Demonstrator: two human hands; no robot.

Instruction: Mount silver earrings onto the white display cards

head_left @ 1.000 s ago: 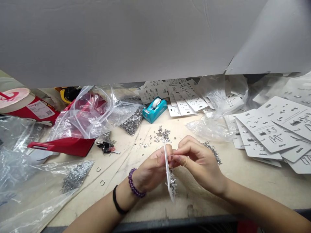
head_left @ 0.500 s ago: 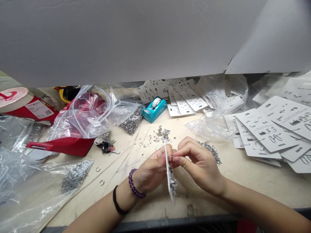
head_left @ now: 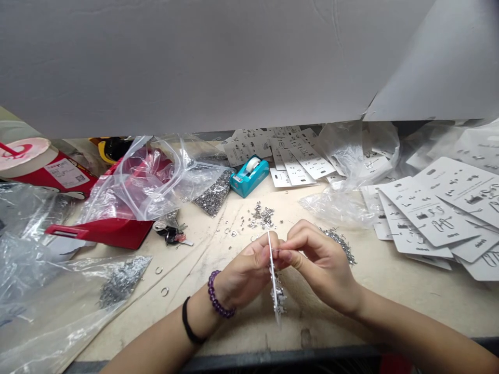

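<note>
A white jewelry card (head_left: pixel 274 291) stands nearly edge-on to me above the table's front, with small silver pieces on its right face. My left hand (head_left: pixel 249 267) grips the card near its top from the left side; a purple bead bracelet and a black band circle that wrist. On the card's right, my right hand (head_left: pixel 317 262) pinches a tiny, thin silver piece against the card with thumb and index finger. Its exact kind is too small to make out. Beyond the hands lies a pile of small silver pieces (head_left: pixel 262 215), and another silver pile (head_left: pixel 338 244) is partly behind my right hand.
A teal tape dispenser (head_left: pixel 249 176) stands behind the small pieces. Filled jewelry cards (head_left: pixel 436 213) fan out at right, beside a clear plastic bag (head_left: pixel 337 205). On the left are a red dustpan (head_left: pixel 117 234), keys (head_left: pixel 173 235), bags of metal parts (head_left: pixel 122 280) and a red cup (head_left: pixel 58 171).
The card has turned slightly and now appears more edge-on. Both hands keep nearly the same place and grip; the whole view has shifted a little.
</note>
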